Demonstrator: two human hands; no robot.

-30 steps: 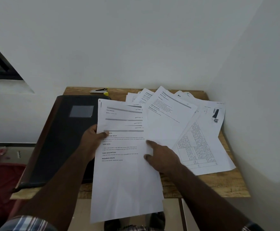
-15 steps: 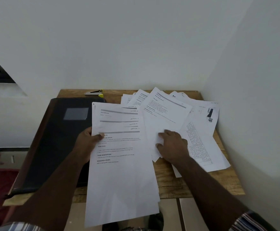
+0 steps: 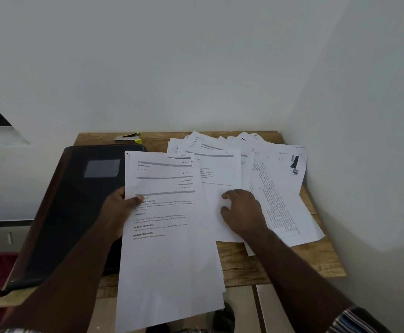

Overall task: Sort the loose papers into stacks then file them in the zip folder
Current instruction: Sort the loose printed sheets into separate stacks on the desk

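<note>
a small wooden table (image 3: 280, 265) stood in the corner of two plain white walls, with pale floor tiles showing beyond its near edge. a black zip folder (image 3: 76, 212) lay closed and flat on the left half of the table, a grey label patch near its far end. at the far edge, just beyond the folder, sat a small stapler (image 3: 128, 137) with a yellow tip.

the left hand (image 3: 118, 207) gripped a stack of papers (image 3: 169, 248) by its left edge, thumb pinched down on the printed face and the other fingers hidden underneath. the stack overlapped the folder's right side and hung out past the near edge of the table toward the person. several sheets were fanned at its top, each with a handwritten section note near the right corner.

the right hand (image 3: 243, 212) lay palm down, fingers loosely curled, on a loose sheet (image 3: 220, 179) immediately right of the held stack; whether it pinched that sheet could not be told. more loose papers (image 3: 277, 188) were spread untidily over the right half of the table, from the far edge toward the right wall, among them a sheet with a long table and one with a small photo. a striped sleeve cuff showed at the lower right.
</note>
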